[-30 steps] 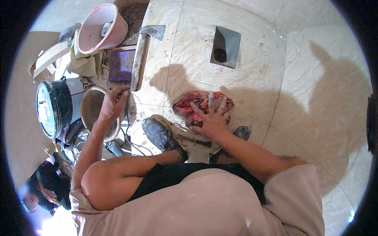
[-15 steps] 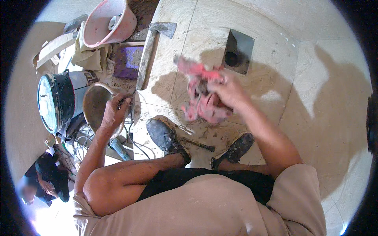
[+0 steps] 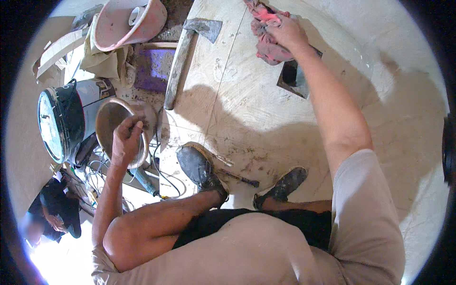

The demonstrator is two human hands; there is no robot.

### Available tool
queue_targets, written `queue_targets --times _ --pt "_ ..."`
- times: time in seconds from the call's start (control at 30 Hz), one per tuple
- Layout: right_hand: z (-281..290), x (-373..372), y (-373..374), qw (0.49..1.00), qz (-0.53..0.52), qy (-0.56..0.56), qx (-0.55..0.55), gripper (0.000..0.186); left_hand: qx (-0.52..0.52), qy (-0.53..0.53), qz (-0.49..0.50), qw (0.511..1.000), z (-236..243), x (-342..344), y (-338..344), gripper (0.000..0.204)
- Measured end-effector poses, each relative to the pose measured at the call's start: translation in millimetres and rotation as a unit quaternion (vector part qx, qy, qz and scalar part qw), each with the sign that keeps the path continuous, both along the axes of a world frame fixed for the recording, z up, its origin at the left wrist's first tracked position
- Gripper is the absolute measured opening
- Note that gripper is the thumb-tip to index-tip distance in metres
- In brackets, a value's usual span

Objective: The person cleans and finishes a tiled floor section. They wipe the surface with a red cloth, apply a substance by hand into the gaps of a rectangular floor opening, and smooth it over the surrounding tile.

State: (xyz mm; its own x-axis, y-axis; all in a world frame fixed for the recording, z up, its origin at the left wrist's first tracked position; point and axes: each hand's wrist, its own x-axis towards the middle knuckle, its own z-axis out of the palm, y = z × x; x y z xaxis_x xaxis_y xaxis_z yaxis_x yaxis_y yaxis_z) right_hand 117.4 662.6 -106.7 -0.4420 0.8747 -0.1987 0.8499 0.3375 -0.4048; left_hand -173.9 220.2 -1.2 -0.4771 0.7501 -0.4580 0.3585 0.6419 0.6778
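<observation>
My right hand [image 3: 287, 34] is closed round a crumpled red-and-grey rag [image 3: 270, 49], at the far side of the tiled floor [image 3: 237, 102]. The rag hangs just beyond a square floor opening [image 3: 292, 78], which my forearm partly covers. My left hand [image 3: 124, 142] is over the brown bucket [image 3: 105, 126] on the left, its fingers curled together near the rim. Whether they grip anything there is hidden. A hatchet [image 3: 202, 29] with a wooden handle lies on the tiles between the two hands.
A dirty chisel-like tool [image 3: 242, 178] lies between my shoes [image 3: 194, 164]. Leftward stand a black-and-white pail [image 3: 78, 114], a pinkish tub [image 3: 111, 35] and a purple board [image 3: 152, 73]. Cables and a power tool [image 3: 145, 181] lie near my left knee. Another person [image 3: 57, 204] sits at lower left.
My right hand has carried the rag away from me, from the middle of the tiles past the floor opening. My left hand has shifted slightly left, still by the bucket.
</observation>
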Motion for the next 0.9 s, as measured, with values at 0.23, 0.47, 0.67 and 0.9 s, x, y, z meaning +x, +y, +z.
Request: queue_targets --times 0.23,0.47,0.67,0.9 --pt "29.4 69.9 -214.2 0.976 0.164 -0.106 -0.100 0.050 0.056 -0.019 -0.034 0.998 -1.6 7.3 67.4 0.025" --pt "54.8 223.8 -245.0 0.924 0.180 -0.095 -0.324 0.050 0.091 -0.057 -0.088 0.990 -10.0 14.0 107.6 0.027" --pt "95.6 326.5 -53.5 0.985 -0.034 -0.040 -0.166 0.031 0.023 -0.037 -0.047 0.998 -19.6 2.7 69.2 0.025" --pt "21.1 281.2 98.2 0.983 -0.034 -0.179 0.023 0.061 0.016 -0.015 -0.003 1.000 -3.8 -0.4 29.4 0.026"
